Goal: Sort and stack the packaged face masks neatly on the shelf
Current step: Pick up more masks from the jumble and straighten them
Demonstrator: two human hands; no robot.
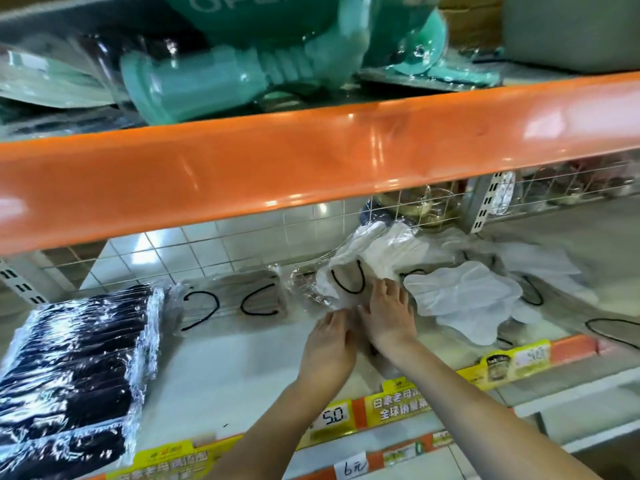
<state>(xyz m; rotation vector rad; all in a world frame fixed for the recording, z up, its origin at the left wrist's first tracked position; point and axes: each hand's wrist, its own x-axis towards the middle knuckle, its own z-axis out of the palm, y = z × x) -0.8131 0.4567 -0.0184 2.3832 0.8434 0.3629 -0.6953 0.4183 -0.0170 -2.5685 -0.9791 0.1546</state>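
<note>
Head view: both bare forearms reach in over the front edge of the white shelf [221,372], under a thick orange beam [311,161]. The left hand [329,344] lies palm down, fingers fairly straight and close together, with the fingertips at the near edge of a white mask pack [349,271] wrapped in clear film; whether they grip the film or only press on it cannot be told. The right hand [389,317] lies just beside the left, fingers spread and extended flat on the same pack, pressing rather than curling round it. The pack sits mid-shelf, tilted, with a black ear loop showing through the film. To its right, more white masks [464,296] lie loose and overlapping in an untidy spread, black loops trailing toward the shelf front. To the left of the hands, clear packs with black loops [242,299] lie flat near the wire back grid [415,206]. At far left a neat stack of black masks [79,358] in shiny film rests on the shelf, well apart from the hands. Yellow price tags [398,403] line the shelf's front rail. On the upper level, teal plastic goods [242,71] in clear wrap sit above the beam; that area is blurred.
</note>
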